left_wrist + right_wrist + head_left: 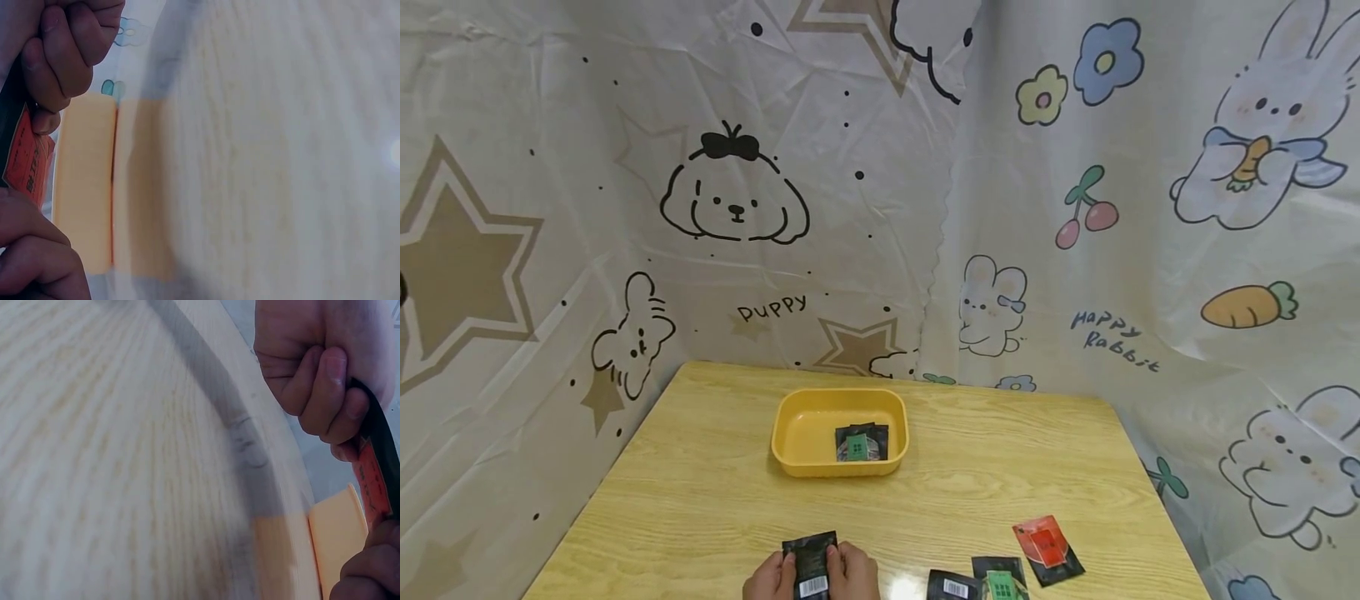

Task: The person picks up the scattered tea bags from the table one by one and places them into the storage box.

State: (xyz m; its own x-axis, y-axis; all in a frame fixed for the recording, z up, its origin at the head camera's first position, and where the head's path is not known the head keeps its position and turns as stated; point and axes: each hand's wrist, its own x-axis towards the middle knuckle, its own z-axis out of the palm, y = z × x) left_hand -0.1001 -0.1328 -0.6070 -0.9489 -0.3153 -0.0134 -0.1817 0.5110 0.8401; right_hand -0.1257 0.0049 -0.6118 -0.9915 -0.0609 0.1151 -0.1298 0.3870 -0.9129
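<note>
Low at the table's near edge, my left hand (772,577) and right hand (855,571) hold one black packet (810,566) between them, its barcode side up. In the left wrist view, curled fingers (62,56) pinch the packet (26,164), whose other face is orange-red. The right wrist view has my right hand's fingers (326,384) curled round the packet's black edge (377,465). A yellow tray (797,433) stands mid-table beyond the hands, with a black and green packet (861,442) inside.
Three more packets lie at the near right of the wooden table (700,483): a red one (1047,546), a green one (1000,584) and a black barcode one (953,588). Cartoon-printed cloth walls (1075,250) enclose the table on the left, back and right.
</note>
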